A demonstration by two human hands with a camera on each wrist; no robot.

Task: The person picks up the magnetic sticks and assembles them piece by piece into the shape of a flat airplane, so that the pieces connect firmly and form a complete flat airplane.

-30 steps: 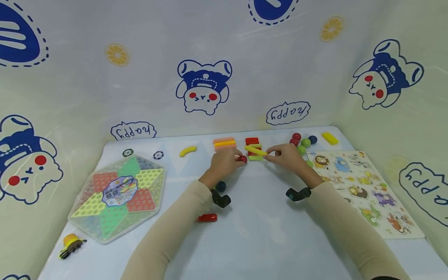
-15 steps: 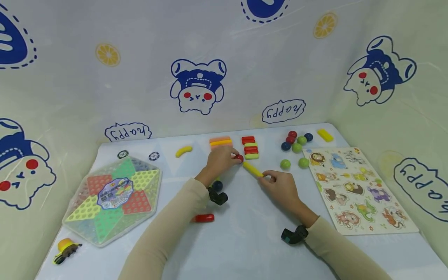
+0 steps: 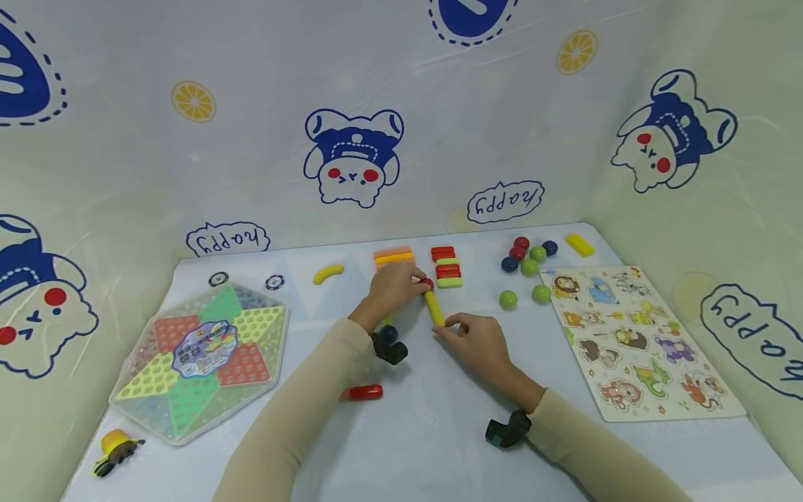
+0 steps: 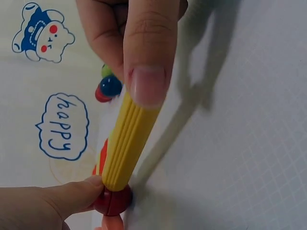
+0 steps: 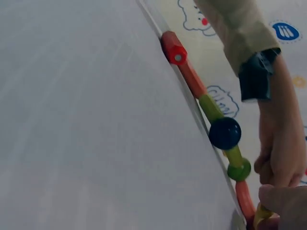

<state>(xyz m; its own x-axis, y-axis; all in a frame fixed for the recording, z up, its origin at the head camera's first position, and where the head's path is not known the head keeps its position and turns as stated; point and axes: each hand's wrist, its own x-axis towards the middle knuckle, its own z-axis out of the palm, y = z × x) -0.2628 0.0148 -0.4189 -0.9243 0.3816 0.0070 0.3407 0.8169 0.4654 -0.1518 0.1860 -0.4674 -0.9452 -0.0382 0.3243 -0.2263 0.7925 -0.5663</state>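
My left hand [image 3: 394,287] pinches a red ball connector [image 4: 115,202] between thumb and finger. My right hand [image 3: 478,343] holds a yellow ridged rod [image 3: 433,309] near one end, thumb on top. The rod's other end meets the red ball; whether it is seated in a hole I cannot tell. In the right wrist view, a chain of toy pieces lies under the left arm: a red end piece [image 5: 174,48], salmon and green rods, a dark blue ball [image 5: 225,133] and a green ball [image 5: 239,169]. From the head, the left arm hides much of this chain.
Stacked orange rods [image 3: 394,256] and short red and green rods [image 3: 448,272] lie at the back. Loose balls [image 3: 530,268] sit right of them, by an animal puzzle board [image 3: 640,341]. On the left are a hexagonal checkers board [image 3: 203,359], a yellow curved rod [image 3: 328,273] and a small toy [image 3: 116,452].
My right hand has come back toward me from the short rods with the yellow rod, then swung it leftward to the red ball. The left hand has kept the ball nearly in place.
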